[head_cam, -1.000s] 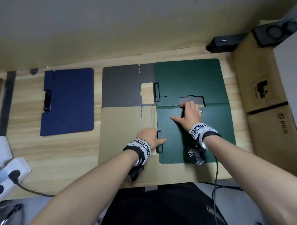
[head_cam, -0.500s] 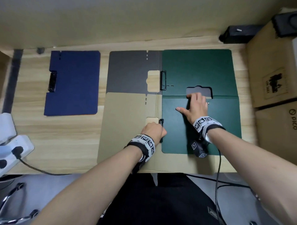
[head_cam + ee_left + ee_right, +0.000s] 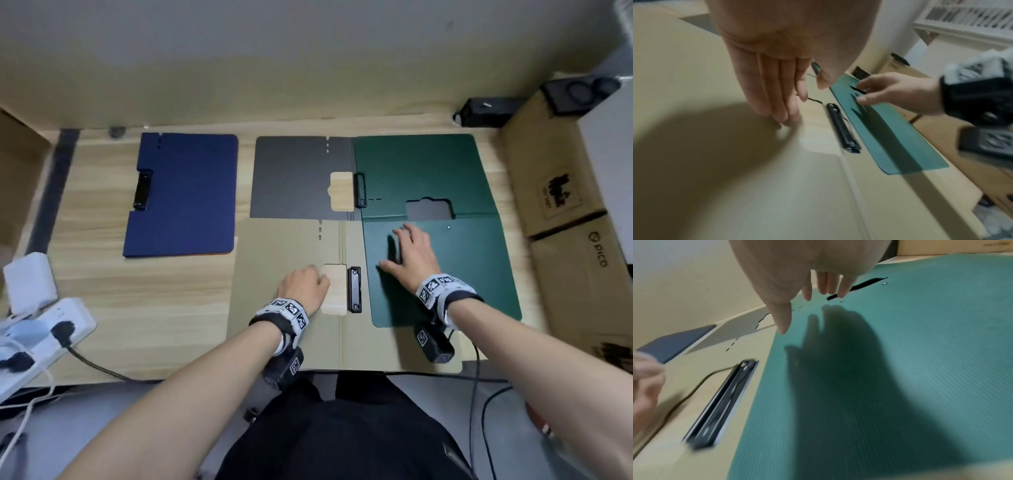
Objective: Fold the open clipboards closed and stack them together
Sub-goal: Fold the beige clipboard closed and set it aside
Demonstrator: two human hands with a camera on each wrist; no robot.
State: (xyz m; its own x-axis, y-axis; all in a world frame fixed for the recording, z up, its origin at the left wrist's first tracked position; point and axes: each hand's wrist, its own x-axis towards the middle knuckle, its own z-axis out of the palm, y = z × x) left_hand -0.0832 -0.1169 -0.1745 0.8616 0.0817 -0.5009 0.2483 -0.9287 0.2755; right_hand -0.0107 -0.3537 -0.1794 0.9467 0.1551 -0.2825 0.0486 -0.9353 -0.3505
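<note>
A closed blue clipboard (image 3: 185,195) lies at the back left. In the middle an open grey clipboard (image 3: 294,178) and an open green clipboard (image 3: 442,274) lie flat, overlapping an open tan clipboard (image 3: 281,308) nearest me. My left hand (image 3: 305,286) stands on the tan cover, straight fingertips (image 3: 781,120) touching it just left of the black clip (image 3: 354,289). Over the green clipboard's near panel (image 3: 920,353) my right hand (image 3: 411,253) is spread, fingers straight, casting a shadow, holding nothing.
Cardboard boxes (image 3: 555,178) line the table's right side. A power strip (image 3: 37,335) and a white adapter (image 3: 29,281) sit at the left edge, with a cable running along the front. A black device (image 3: 486,108) is at the back right.
My left hand has slid left off the black clip onto the tan cover. My right hand has drawn back from the green cutout toward me. The head view has shifted.
</note>
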